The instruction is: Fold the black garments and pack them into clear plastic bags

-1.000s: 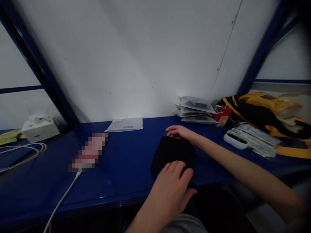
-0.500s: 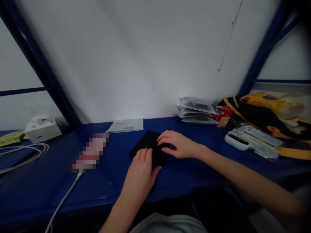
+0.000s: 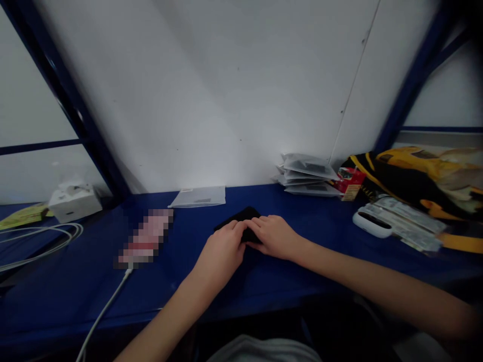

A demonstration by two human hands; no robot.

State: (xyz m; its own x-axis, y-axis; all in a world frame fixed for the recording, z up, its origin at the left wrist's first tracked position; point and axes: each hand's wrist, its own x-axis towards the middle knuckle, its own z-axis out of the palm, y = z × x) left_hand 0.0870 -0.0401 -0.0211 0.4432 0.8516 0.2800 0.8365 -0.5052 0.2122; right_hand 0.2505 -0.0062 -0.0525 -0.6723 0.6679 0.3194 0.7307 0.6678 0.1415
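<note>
A folded black cloth (image 3: 237, 218) lies on the blue metal bench (image 3: 75, 286), mostly hidden under my hands. My left hand (image 3: 222, 250) rests on its near left part, with the fingers curled over it. My right hand (image 3: 273, 236) comes in from the right and presses on its right end. The fingertips of both hands meet on top of the cloth. Only a dark strip of the fabric shows beyond my fingers.
Left of my hands lies a pixelated pink object (image 3: 145, 239) on a white cable (image 3: 105, 311). A flat plastic packet (image 3: 198, 197) lies behind. Stacked grey packets (image 3: 307, 176), a white device (image 3: 372, 223) and a black-and-yellow bag (image 3: 415, 186) sit to the right.
The black cloth is folded smaller and narrower than a second ago. My hands have come together over it, and my right hand has moved left onto it.
</note>
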